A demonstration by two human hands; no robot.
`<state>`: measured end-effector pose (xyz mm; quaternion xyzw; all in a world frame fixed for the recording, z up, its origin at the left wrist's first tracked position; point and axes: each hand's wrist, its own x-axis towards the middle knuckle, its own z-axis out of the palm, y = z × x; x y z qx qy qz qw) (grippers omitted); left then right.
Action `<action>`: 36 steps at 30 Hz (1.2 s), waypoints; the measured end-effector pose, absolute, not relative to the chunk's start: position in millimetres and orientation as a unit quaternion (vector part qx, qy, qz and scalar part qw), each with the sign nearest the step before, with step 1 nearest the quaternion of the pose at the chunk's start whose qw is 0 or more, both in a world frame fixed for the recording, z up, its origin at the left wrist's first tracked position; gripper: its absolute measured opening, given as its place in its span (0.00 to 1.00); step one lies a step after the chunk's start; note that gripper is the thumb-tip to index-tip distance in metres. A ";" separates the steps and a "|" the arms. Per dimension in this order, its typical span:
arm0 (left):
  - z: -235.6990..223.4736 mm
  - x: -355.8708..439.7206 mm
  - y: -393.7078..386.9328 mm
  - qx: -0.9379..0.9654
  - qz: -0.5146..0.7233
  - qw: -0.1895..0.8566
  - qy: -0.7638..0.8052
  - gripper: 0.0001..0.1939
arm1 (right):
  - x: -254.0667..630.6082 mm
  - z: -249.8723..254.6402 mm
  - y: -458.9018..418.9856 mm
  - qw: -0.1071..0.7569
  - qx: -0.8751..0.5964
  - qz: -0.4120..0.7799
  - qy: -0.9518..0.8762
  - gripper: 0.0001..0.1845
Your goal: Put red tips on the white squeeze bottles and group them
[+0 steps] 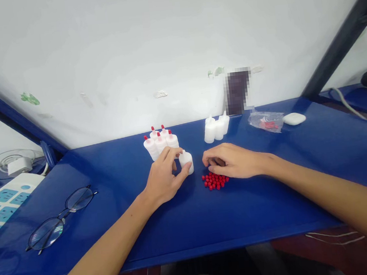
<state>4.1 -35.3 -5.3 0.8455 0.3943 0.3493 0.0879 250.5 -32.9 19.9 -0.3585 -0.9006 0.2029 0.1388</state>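
Note:
My left hand [165, 176] grips a small white plastic bottle [187, 160] standing on the blue table [250, 209]; thumb and fingers close round its body. My right hand [230, 160] rests palm down, fingers curled over the far edge of a pile of several small red caps [214, 181]; whether it pinches one is hidden. Behind my left hand stand several white bottles with red caps [160, 142]. Farther right stands a cluster of white bottles without caps [215, 127].
A pair of glasses [60, 217] lies at the left. A white power strip [3, 204] and a charger with cable sit at the far left. A clear bag with red bits [266, 121] and a white case [294, 119] lie at the back right.

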 end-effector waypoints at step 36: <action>2.7 2.2 -40.6 0.879 0.291 0.241 0.292 0.06 | 238.6 16.4 -42.6 0.131 -0.308 0.236 -0.912 0.08</action>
